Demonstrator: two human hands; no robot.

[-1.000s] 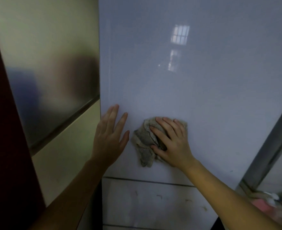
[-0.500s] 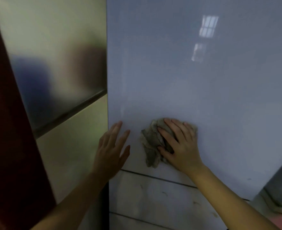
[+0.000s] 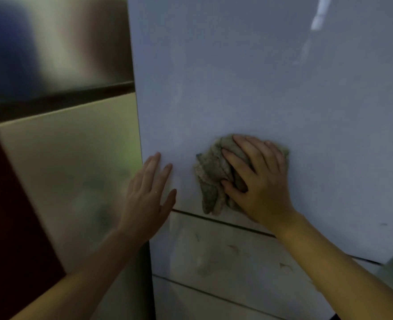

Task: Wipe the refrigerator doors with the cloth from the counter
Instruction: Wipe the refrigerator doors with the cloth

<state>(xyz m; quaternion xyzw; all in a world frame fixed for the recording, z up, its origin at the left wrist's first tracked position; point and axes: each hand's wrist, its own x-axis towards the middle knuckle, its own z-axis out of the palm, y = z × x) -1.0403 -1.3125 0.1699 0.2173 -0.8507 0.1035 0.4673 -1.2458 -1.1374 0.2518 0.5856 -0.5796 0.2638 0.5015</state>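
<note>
The white refrigerator door [image 3: 260,77] fills most of the view, glossy with a window reflection at the top right. A crumpled grey cloth [image 3: 211,176] is pressed flat against its lower part, just above the door's bottom edge. My right hand [image 3: 260,181] lies on the cloth, fingers spread over it and thumb hooked under it. My left hand [image 3: 149,195] rests open with fingers apart at the door's left edge, a short way left of the cloth, holding nothing.
Below the door runs a dark seam, then a scuffed white lower panel [image 3: 225,257]. To the left is the refrigerator's brushed metallic side [image 3: 59,54] with a cream panel [image 3: 70,169] beneath, and a dark red surface [image 3: 10,227] at the far left.
The view has dropped and shifted left, so the door's lower seam sits higher in frame. Both hands have slid down the door together, the cloth nearing its bottom edge.
</note>
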